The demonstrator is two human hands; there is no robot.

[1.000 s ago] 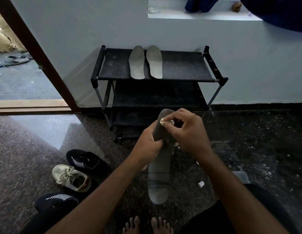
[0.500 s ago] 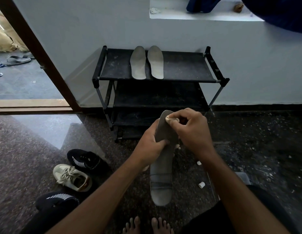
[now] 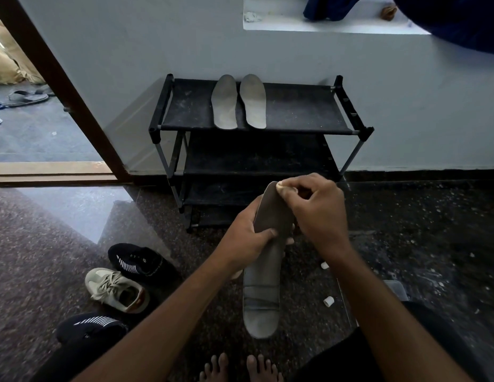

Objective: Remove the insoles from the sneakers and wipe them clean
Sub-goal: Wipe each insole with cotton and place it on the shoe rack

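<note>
Here, a grey insole is being held upright above the floor, in front of the shoe rack, and its lower end is being pointed toward the bare feet. It is being gripped around the middle by the left hand: the fingers are being curled behind it, and the thumb is being pressed on its front face. At the upper end of the insole, a small pale wad is being pinched by the right hand. The fingers of this hand are being bent tightly around the wad, and the wad is being pressed against the top edge of the insole. What the wad is made of cannot be told.

Two more insoles are being kept side by side on the top shelf of the shoe rack. Whether they are touching cannot be told.

On the floor, left of the arms, a black sneaker with white stripes is lying, and a beige sneaker with laces is lying just beside it. A dark sneaker with white stripes is being partly hidden nearer to the person. Two small white bits are lying on the floor, right of the held insole.
</note>
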